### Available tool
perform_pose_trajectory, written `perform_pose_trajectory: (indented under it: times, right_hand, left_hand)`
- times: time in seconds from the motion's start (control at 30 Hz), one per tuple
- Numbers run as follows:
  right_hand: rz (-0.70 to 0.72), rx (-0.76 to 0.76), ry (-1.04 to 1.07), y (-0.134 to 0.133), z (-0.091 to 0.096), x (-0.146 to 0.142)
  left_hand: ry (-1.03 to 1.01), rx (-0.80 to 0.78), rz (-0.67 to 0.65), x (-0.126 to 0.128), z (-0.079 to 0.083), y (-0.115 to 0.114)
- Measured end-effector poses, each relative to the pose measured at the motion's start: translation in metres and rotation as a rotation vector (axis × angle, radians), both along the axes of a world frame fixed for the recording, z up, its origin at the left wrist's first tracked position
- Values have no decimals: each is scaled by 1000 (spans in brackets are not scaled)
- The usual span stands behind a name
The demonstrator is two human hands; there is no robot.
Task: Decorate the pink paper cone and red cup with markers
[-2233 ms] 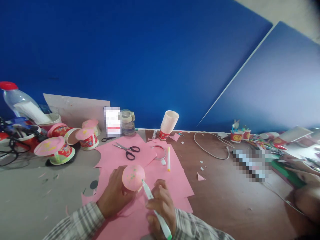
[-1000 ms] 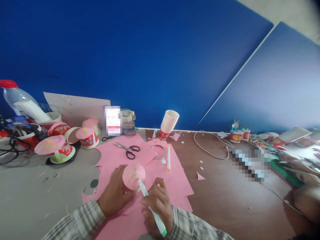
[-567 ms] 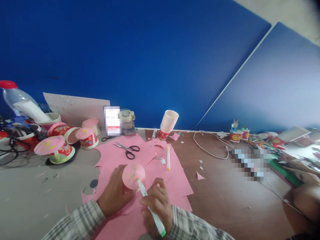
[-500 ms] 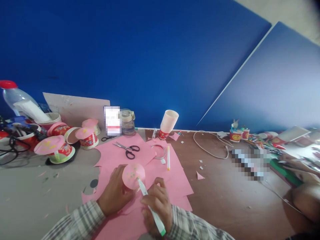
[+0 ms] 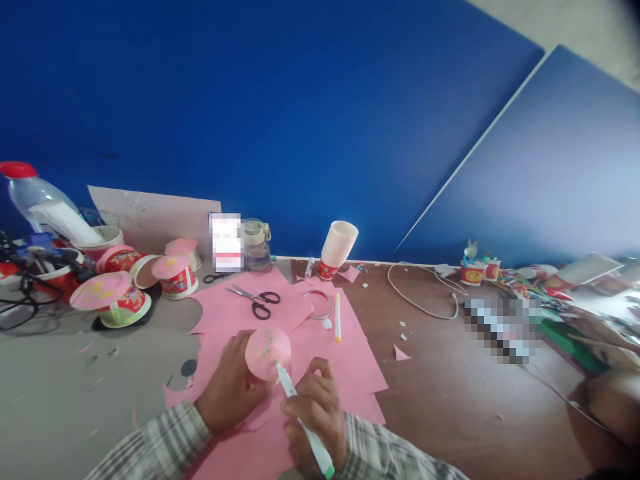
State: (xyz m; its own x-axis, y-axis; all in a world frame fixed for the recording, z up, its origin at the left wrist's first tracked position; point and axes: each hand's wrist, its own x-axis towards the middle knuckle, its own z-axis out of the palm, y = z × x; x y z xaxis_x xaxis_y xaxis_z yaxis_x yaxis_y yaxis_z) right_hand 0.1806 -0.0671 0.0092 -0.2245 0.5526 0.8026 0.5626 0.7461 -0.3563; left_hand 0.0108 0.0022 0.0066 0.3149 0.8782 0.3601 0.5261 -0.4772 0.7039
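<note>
My left hand is wrapped round a paper cup whose body is mostly hidden under a round pink paper disc. Green and faint yellow marks dot the disc. In my right hand is a white marker with a green end, its tip at the disc's lower right part. Pink paper sheets lie beneath both hands. Beyond them are black-handled scissors, a roll of tape and a yellow-ended marker.
Red-patterned cups with pink discs stand at the left, near a red-capped bottle. A leaning stack of paper cups and a lidded water bottle stand at the back. A white cable and another person's arm are at the right.
Almost nothing differs. My left hand still grips the cup, and the marker tip stays at nearly the same spot on the disc. The whole view has shifted very slightly.
</note>
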Motion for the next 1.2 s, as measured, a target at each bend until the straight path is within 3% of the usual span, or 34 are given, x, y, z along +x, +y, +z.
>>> perform_pose_trajectory:
  times: [1.2]
  right_hand:
    - [-29, 19, 12, 1, 2, -2]
  left_hand:
    - [2, 12, 15, 1, 0, 0]
